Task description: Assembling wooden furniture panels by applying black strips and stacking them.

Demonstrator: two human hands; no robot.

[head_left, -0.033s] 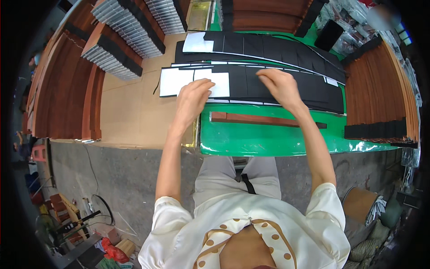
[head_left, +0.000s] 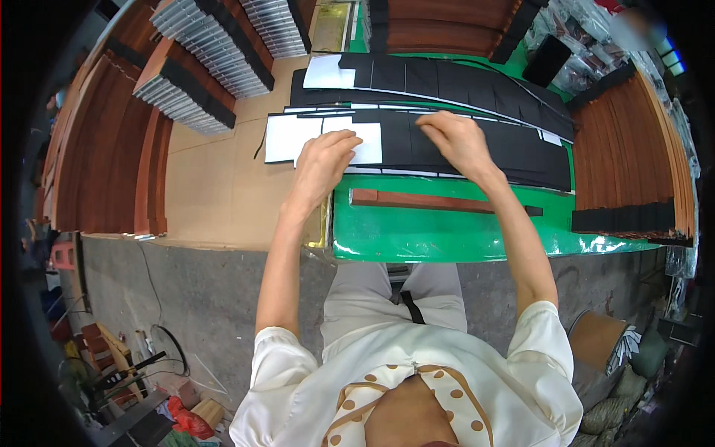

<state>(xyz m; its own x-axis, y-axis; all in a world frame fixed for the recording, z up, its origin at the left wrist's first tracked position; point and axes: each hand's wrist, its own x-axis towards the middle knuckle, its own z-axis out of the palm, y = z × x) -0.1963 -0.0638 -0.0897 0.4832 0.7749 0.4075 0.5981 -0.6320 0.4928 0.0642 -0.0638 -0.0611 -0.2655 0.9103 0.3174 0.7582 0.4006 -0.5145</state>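
My left hand (head_left: 325,165) is over the white end piece (head_left: 287,138) of a black folded strip (head_left: 477,143), its fingers bent and pressed together; whether they grip anything is hidden. My right hand (head_left: 458,141) hovers over or rests on the same strip's middle, thumb and forefinger brought together in a pinch. What sits in that pinch, if anything, is too small to tell. Behind lies a second stack of black pieces (head_left: 447,82) with white edges. A reddish-brown wooden bar (head_left: 424,200) with a dark tip lies in front, partly under my right forearm.
A green glossy cover (head_left: 447,242) spreads over the table's right part, with brown board (head_left: 216,186) to the left. Tall stacks of reddish-brown slats (head_left: 100,164) stand at the left, and another stack (head_left: 625,149) on the right. A black box-like object (head_left: 547,59) lies by clear plastic bags.
My right hand has shifted slightly left along the black strip. My left hand is almost where it was, its fingertips a little farther right.
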